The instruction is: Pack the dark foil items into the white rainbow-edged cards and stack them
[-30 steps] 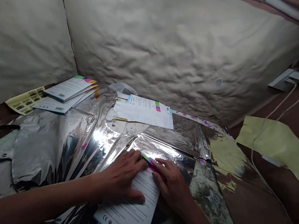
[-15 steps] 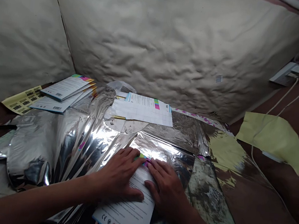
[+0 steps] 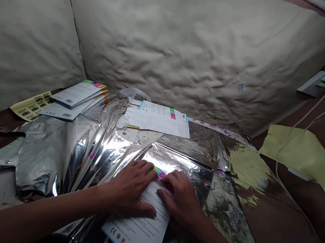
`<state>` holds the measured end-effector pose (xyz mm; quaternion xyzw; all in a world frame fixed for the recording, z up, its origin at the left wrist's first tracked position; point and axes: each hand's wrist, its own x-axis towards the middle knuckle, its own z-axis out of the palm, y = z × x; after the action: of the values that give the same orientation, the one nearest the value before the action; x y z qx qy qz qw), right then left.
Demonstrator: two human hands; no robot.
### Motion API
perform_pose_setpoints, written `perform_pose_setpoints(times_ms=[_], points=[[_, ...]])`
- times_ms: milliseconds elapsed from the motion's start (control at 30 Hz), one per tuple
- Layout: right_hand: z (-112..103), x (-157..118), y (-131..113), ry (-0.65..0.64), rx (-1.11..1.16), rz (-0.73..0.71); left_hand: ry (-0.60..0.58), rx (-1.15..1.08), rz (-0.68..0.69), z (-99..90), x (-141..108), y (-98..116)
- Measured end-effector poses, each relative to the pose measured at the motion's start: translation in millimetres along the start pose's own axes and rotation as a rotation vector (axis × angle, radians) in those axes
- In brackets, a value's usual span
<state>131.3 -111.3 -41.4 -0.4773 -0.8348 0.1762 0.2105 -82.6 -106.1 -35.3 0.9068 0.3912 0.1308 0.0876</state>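
A white printed packet [image 3: 132,234] lies at a slant near the front edge of the work surface, its barcode towards me. Its far end carries a green, blue and pink strip [image 3: 159,173]. My left hand [image 3: 132,186] rests flat over the packet's left side, thumb stretched out across the text, fingers at the strip. On the right, my right hand [image 3: 181,196] touches the strip and right edge with bent fingers, its thumb held apart on the packet. Part of the packet is hidden under both hands.
Crumpled silver foil sheeting [image 3: 43,152] covers much of the surface. Similar packets [image 3: 77,93] are stacked at the back left, beside a yellow barcode sheet [image 3: 31,105]. White label sheets [image 3: 158,122] lie at the back middle. A socket box [image 3: 319,82] with cables hangs at the right.
My right hand's fingers, stretched out across the strip before, are now bent and drawn up at its right end. The left hand stays on the packet. The view has shifted slightly.
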Motion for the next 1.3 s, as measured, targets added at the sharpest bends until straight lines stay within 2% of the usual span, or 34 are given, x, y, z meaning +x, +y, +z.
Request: perform_pose_setpoints(times_ms=[233, 367, 500, 633, 833, 1067, 1200, 1300], points=[[3.3, 12.0, 9.6, -0.040, 0.173, 0.013, -0.028, -0.080, 0.013, -6.3, -0.4, -4.0], [5.3, 8.4, 5.8, 0.014, 0.151, 0.027, -0.058, -0.119, 0.031, -6.2, -1.4, -7.9], [6.6, 7.1, 2.3, 0.051, 0.065, 0.067, -0.055, -0.153, -0.057, -3.8, 0.8, -10.9], [4.8, 5.6, 2.4, 0.038, 0.071, 0.041, -0.032, -0.148, -0.133, -3.6, 4.6, -14.5], [5.6, 5.9, 1.5, 0.065, 0.250, 0.032, -0.017, -0.152, -0.100, -1.8, 6.9, -19.0], [8.3, 8.0, 3.3, 0.054, 0.327, 0.027, -0.051, -0.230, -0.072, -3.5, 8.5, -18.7], [6.9, 7.6, 0.8, 0.061, 0.380, 0.068, 0.039, -0.328, -0.110, 2.4, 7.1, -22.8], [4.7, 6.9, -0.9, 0.106, 0.473, 0.086, 0.175, -0.580, -0.161, 6.4, 9.7, -26.7]])
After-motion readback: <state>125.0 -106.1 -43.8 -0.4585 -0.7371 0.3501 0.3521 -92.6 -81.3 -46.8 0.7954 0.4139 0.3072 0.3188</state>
